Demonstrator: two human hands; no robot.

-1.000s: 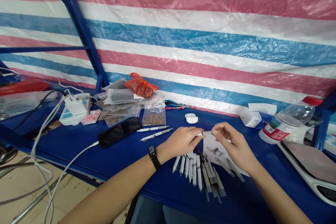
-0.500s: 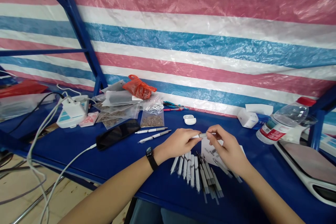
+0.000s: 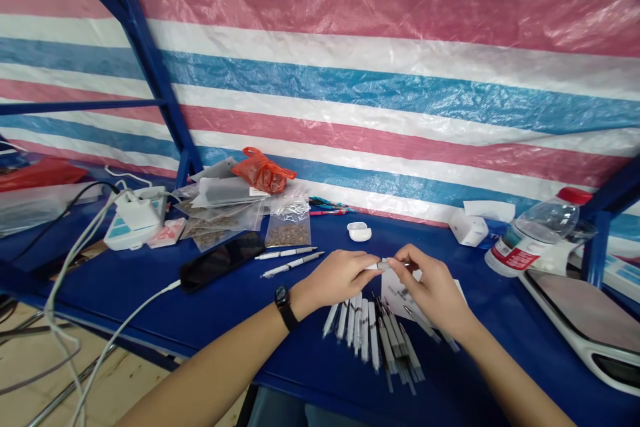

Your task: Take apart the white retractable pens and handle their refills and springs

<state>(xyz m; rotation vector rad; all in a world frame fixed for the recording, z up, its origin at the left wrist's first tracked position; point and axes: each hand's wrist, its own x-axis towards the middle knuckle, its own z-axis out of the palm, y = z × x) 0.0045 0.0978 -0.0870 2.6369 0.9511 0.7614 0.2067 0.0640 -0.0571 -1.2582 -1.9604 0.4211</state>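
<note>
My left hand (image 3: 340, 277) and my right hand (image 3: 430, 287) meet over the blue table (image 3: 240, 310), each pinching one end of a small white pen part (image 3: 384, 265). A black watch sits on my left wrist. Just below the hands lies a row of several white and grey pen barrels (image 3: 375, 337). Under my right hand a white paper sheet (image 3: 395, 293) carries small metal parts. Two finished white pens (image 3: 290, 259) lie to the left of my left hand.
A black phone (image 3: 223, 261) on a white cable lies left, near clear bags of small parts (image 3: 287, 227), an orange bag (image 3: 263, 172) and a power strip (image 3: 133, 223). Earbud case (image 3: 359, 232), white box (image 3: 467, 228), water bottle (image 3: 540, 230) and a scale (image 3: 585, 320) stand right.
Both hands have stayed together on the pen part, with my right hand's fingers shifting slightly along it. The view has tilted a little.
</note>
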